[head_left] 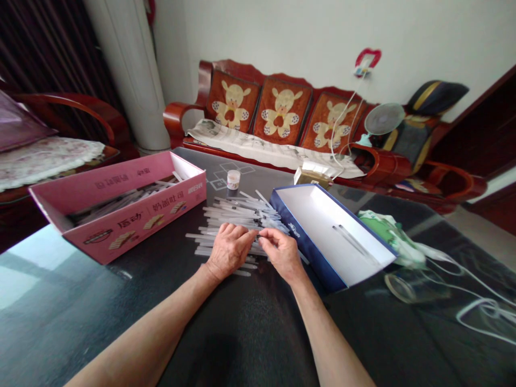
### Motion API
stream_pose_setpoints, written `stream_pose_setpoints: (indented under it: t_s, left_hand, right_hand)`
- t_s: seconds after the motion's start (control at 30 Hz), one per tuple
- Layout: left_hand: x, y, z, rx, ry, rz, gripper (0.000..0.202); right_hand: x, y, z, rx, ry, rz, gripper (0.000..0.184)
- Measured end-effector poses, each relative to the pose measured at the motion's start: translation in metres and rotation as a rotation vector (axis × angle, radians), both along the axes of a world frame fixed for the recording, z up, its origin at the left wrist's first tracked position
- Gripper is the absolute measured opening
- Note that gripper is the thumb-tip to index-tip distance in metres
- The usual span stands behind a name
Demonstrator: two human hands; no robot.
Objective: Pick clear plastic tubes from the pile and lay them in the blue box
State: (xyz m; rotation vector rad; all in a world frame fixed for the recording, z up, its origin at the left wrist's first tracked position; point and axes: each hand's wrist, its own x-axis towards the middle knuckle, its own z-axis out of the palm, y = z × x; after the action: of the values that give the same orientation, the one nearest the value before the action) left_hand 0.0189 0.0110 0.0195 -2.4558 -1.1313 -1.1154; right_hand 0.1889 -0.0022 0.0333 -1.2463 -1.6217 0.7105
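On the dark desk [217,344], one clear jar [423,285] is placed at the right, near a green and white bag [382,231]. By the fingers of the right hand [284,255], a small dark piece [259,236] is pinched; the fingers of the left hand [229,248] are bent closely together, but what is held cannot be told. The translucent tubes [237,212] are piled under and beyond the hands, partly hidden, too overlapped for counting. In the blue box [322,263], two thin dark sticks [350,238] are seen; in the pink box [157,215], many tubes are contained. Beyond the pile, one small cup [233,180] is placed. Farther, three cushions [282,107] are set on the sofa [174,118].
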Motion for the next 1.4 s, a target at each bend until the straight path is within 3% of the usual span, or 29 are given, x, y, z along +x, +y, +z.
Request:
stream_pose_setpoints:
  t_s: [0.3, 0.57, 0.73, 0.9, 0.97, 1.17, 1.33, 1.4]
  left_hand:
    - [0.001, 0.001, -0.001, -0.031, -0.049, -0.021, 0.024]
    - [0.002, 0.002, -0.005, -0.053, -0.127, -0.051, 0.016]
    - [0.003, 0.000, -0.002, -0.047, -0.139, -0.092, 0.016]
    - [0.004, -0.002, 0.002, -0.036, -0.112, -0.128, 0.016]
    - [0.004, -0.002, 0.001, -0.037, -0.116, -0.118, 0.015]
    - [0.003, -0.001, -0.002, -0.038, -0.129, -0.090, 0.015]
    - [0.004, -0.002, 0.000, -0.048, -0.121, -0.125, 0.016]
    - [0.004, -0.002, 0.000, -0.045, -0.130, -0.113, 0.016]
  right_hand:
    - [-0.005, -0.001, -0.003, -0.011, 0.041, -0.022, 0.017]
    - [0.000, -0.001, 0.000, -0.138, 0.205, 0.059, 0.019]
    - [0.002, -0.005, 0.010, -0.071, 0.006, 0.063, 0.020]
    - [-0.003, -0.008, 0.014, 0.048, -0.243, -0.074, 0.040]
    - [-0.004, -0.009, 0.015, 0.052, -0.250, -0.096, 0.042]
    - [-0.002, -0.009, 0.019, 0.118, -0.249, 0.019, 0.013]
    - [-0.001, -0.009, 0.017, 0.097, -0.275, -0.001, 0.038]
    - [0.000, -0.009, 0.017, 0.066, -0.242, -0.015, 0.037]
